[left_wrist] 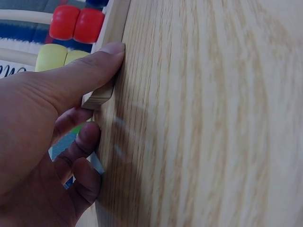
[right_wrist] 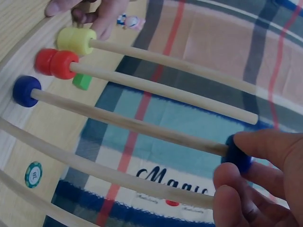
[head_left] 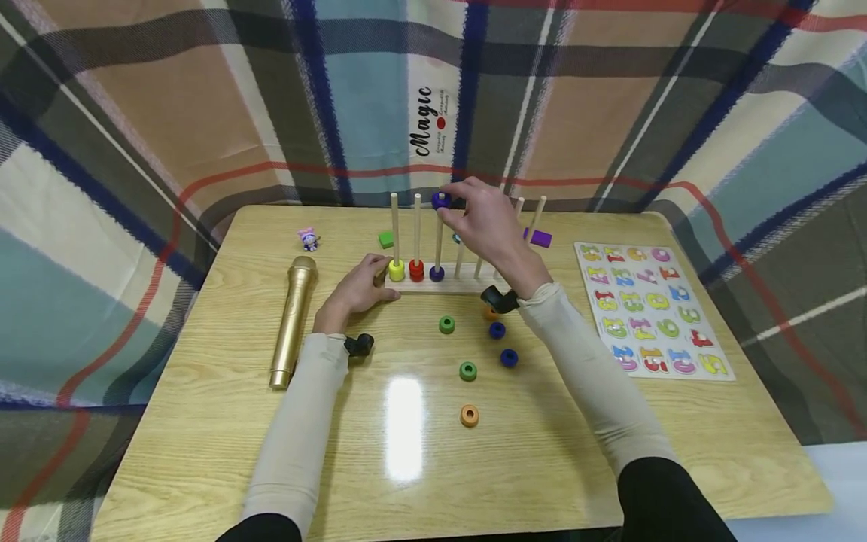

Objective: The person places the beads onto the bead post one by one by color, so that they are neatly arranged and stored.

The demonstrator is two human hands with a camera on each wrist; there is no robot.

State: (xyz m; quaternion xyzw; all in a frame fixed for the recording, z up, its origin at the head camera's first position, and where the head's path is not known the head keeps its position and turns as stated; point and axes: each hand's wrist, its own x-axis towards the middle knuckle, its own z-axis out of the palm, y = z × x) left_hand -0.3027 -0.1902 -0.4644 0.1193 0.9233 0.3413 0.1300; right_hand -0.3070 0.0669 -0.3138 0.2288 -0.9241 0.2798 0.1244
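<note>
"Magic" printed on plaid cloth backdrop (head_left: 433, 120); right hand (head_left: 484, 222) pinching dark blue wooden ring (right_wrist: 236, 158) at peg top — left hand (left_wrist: 42, 127) gripping pale wooden peg base (left_wrist: 102, 92), thumb contact clear only at wrist.

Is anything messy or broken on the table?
Nothing looks broken. Some rings lie loose on the table, off the peg rack. A green block and a purple block sit behind it.

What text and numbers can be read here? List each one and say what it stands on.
"Magic": black script on the plaid cloth backdrop, also partly seen in the right wrist view.
Small print beside it, by the red dot: too small to read.
Coloured numerals on the number puzzle board: most too blurred to read reliably.
Mark on the green round token: blurred, unreadable.
</note>
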